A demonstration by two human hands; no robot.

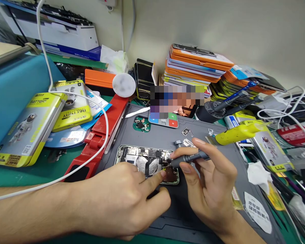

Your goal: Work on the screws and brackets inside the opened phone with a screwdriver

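An opened smartphone (147, 162) lies on the grey mat, its circuit boards and silver inner parts exposed. My left hand (122, 200) lies across its near edge, holding it with fingers bent; the index fingertip presses on the inside toward the right end. In my right hand (208, 179) is a dark grey screwdriver (186, 159), pinched between thumb and fingers, with the index finger raised along its rear. The driver's tip points into the phone beside my left fingertip. Part of the phone is hidden under my left hand.
Small metal parts (186, 131) and a green patch with tiny pieces (141, 124) lie behind the phone. A red clamp tool (96, 135) and battery boxes (27, 128) stand left. At right are a yellow bottle (234, 134) and a black tool holder (207, 112). A white cable (105, 118) crosses my left forearm.
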